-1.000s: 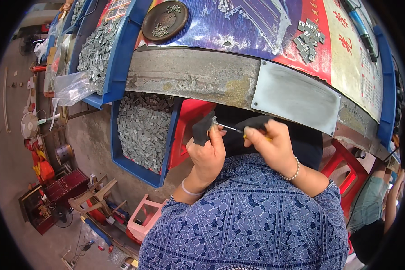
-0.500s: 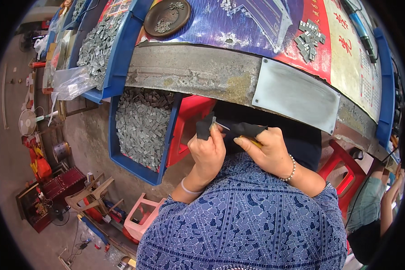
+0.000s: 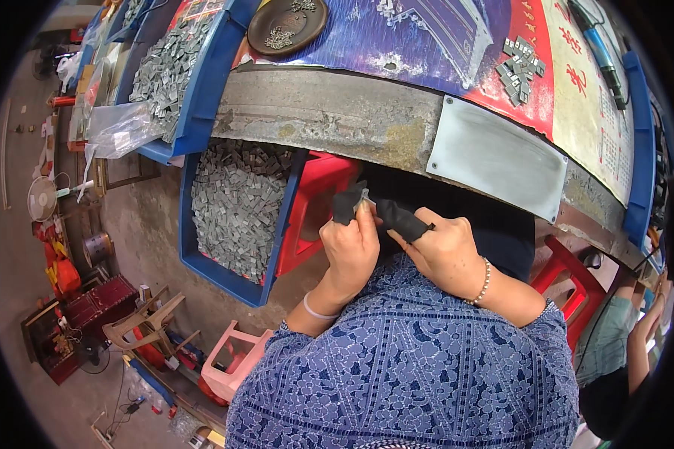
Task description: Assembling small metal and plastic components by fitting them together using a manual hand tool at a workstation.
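My left hand (image 3: 350, 247), with a black cover on its index finger, pinches a small grey metal piece (image 3: 365, 195) between thumb and index finger. Close beside it on the right, my right hand (image 3: 448, 251), its index finger also wrapped in black, is closed around a slim tool. Its yellow handle and thin shaft showed a moment ago; now my fingers hide most of it. The tool's end meets or nearly meets the piece; which, I cannot tell. Left of my hands stands a blue bin (image 3: 285, 224) full of similar grey metal pieces (image 3: 236, 213).
The worn table edge (image 3: 314, 108) runs ahead, with a pale metal plate (image 3: 498, 161) fixed on it. On top lie a brown dish (image 3: 299, 45), loose metal pieces (image 3: 518, 71) and a blue-black tool (image 3: 600, 56). Another blue bin (image 3: 216, 75) stands left. A person (image 3: 614, 337) sits right.
My right hand has turned and shifted slightly left, hiding the yellow handle. My left hand has moved a little right, and the metal piece shows more clearly above its thumb.
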Available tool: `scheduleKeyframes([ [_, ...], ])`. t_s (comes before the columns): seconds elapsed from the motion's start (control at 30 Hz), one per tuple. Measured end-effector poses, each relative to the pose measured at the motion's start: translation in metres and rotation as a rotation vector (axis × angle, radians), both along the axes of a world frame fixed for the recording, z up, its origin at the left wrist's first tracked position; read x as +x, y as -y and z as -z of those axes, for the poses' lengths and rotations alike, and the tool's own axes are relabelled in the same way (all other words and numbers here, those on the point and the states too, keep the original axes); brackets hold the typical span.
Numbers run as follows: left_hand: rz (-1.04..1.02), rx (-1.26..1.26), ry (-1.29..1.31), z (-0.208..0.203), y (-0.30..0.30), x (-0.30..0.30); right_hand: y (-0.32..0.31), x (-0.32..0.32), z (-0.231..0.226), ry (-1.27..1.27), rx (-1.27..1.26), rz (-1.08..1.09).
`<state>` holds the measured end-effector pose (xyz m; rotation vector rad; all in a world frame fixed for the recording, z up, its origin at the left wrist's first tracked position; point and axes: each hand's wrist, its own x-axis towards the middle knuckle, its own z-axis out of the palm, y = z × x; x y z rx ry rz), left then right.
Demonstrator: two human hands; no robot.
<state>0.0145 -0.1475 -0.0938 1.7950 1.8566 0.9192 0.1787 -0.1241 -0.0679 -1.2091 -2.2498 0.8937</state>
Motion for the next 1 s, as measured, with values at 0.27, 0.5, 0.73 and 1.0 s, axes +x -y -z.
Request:
scheduleKeyframes([
  [0.27, -0.019, -0.034, 0.086, 0.003, 0.004, -0.003, -0.005, -0.002, 0.005, -0.345, -0.358, 0.078],
  [0.5, -0.062, -0.051, 0.062, 0.011, 0.004, -0.004, -0.005, -0.010, 0.024, -0.658, -0.665, 0.170],
  [0.73, -0.039, -0.057, -0.014, 0.018, 0.003, -0.008, -0.011, -0.005, 0.021, -0.597, -1.191, 0.229],
  [1.0, -0.089, -0.051, 0.133, 0.009, 0.003, -0.001, -0.005, -0.005, 0.010, 0.009, -0.108, -0.024],
])
